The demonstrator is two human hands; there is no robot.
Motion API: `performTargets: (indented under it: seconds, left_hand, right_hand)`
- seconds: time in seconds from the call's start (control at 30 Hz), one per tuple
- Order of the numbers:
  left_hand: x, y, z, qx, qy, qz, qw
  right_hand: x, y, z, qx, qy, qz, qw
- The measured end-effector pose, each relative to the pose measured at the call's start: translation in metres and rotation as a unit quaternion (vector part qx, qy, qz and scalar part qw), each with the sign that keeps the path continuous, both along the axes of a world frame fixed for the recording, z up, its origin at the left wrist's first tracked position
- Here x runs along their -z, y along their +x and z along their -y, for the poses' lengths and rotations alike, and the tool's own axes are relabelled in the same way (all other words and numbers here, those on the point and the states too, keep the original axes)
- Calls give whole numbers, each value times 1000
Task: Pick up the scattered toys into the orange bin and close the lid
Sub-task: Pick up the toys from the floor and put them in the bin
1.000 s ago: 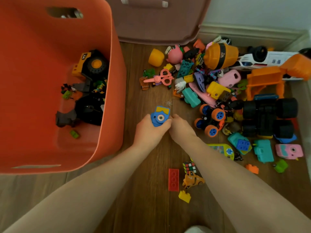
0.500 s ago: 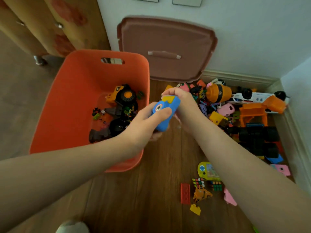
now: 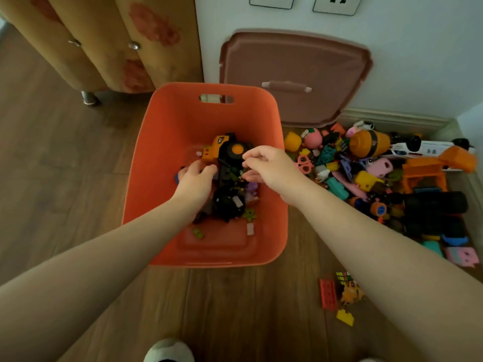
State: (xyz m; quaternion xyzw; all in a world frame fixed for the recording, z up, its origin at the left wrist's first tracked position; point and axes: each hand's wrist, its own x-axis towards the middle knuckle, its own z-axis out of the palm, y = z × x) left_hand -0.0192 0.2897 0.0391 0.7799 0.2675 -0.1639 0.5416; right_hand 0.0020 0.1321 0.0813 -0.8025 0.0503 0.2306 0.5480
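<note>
The orange bin (image 3: pixel 156 131) stands open on the wood floor, with a yellow-and-black truck (image 3: pixel 222 148) and dark toy parts inside. Both my hands are over its inside. My left hand (image 3: pixel 196 180) curls down over a blue toy (image 3: pixel 177 178), of which only a sliver shows at the hand's left edge. My right hand (image 3: pixel 269 165) hovers beside it with loosely curled fingers and holds nothing. The brown lid (image 3: pixel 295 61) leans against the wall behind the bin. A pile of scattered toys (image 3: pixel 366 173) lies to the right of the bin.
A black monster truck (image 3: pixel 433 207) and an orange toy (image 3: pixel 423 173) sit in the corner pile. A red brick (image 3: pixel 328 293), a puzzle cube (image 3: pixel 342 278) and a yellow brick (image 3: pixel 345 317) lie under my right forearm. A wooden cabinet (image 3: pixel 104 40) stands back left.
Both hands lifted from the floor with the blue toy and moved left over the bin. The right hand has come off the toy; the left hand has lowered it into the bin.
</note>
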Motion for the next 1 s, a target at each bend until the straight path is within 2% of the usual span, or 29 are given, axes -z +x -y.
performTargets:
  seconds: [0.07, 0.17, 0.27, 0.37, 0.43, 0.53, 0.6, 0.7, 0.77, 0.87, 1.0]
  left_hand:
    - [-14, -8, 18, 126, 75, 85, 985]
    - [-35, -21, 52, 268, 109, 192, 938]
    - [-45, -37, 93, 386, 197, 285, 855]
    - [-44, -52, 138, 478, 226, 346, 775]
    - [-36, -63, 172, 564, 228, 288, 739]
    - [-7, -86, 221, 665, 229, 125, 700]
    - [20, -102, 243, 704, 253, 89, 657]
    - [66, -117, 259, 743, 303, 73, 593]
    - [91, -118, 257, 763, 314, 62, 562]
    - [119, -119, 250, 794, 322, 85, 509]
    - [132, -116, 244, 787, 328, 160, 498]
  right_hand:
    - [-7, -5, 15, -7, 41, -3, 999]
    - [-12, -12, 46, 19, 19, 50, 998]
    - [2, -25, 96, 99, -44, 60, 992]
    - [35, -52, 154, 153, -101, -28, 983]
    - [60, -75, 192, 164, -143, -67, 974]
    - [90, -118, 240, 147, -219, -89, 960]
    - [104, -143, 260, 111, -254, -100, 956]
    - [124, -169, 268, 4, -276, -117, 954]
    - [137, -175, 264, -67, -294, -103, 948]
    - [149, -176, 257, -162, -348, -84, 919]
    - [153, -173, 246, -287, -449, -11, 846]
